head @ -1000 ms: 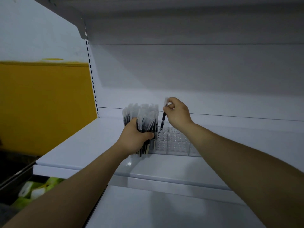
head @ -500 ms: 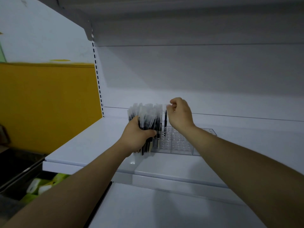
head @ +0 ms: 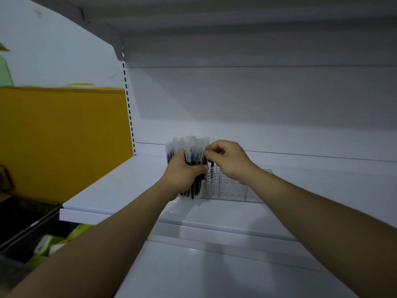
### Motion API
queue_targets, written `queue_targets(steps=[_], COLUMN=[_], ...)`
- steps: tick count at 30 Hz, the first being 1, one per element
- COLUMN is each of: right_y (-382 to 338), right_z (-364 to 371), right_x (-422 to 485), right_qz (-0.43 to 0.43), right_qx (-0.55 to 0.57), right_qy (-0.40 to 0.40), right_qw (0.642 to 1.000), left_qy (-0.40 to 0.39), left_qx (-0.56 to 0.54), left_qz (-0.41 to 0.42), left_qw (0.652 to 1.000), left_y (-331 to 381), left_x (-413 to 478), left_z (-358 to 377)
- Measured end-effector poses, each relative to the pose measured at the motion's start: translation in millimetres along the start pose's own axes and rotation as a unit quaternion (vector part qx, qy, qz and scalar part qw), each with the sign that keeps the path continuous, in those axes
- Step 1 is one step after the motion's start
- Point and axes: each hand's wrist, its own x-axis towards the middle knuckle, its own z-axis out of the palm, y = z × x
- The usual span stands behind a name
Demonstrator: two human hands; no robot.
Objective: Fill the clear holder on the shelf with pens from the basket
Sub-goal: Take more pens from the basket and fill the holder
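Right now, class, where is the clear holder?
In the head view the clear holder sits on the white shelf, mid-frame, just right of the pen bundle gripped by the left hand and below the right hand.

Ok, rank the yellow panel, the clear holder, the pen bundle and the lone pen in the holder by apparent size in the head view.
1. yellow panel, far largest.
2-3. pen bundle and clear holder: look alike, left hand covers part of the bundle, so unranked.
4. lone pen, smallest.
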Motion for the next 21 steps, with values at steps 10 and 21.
queue_targets(steps=[10, 21], right_y=[12.9, 30.3], right_z=[-13.3, 2.1], right_x=[29.9, 42.5], right_qz=[0.026, 0.024], right_qx=[0.062, -0.055], right_qy=[0.165, 0.118], right_qw=[0.984, 0.991], left_qy=[0.024, 0.023], left_qx=[0.042, 0.037], left_qz=[-0.028, -0.022], left_qw=[0.998, 0.999], left_y=[-6.9, -12.0], left_x=[-5.0, -3.7], left_z=[-12.1, -18.2])
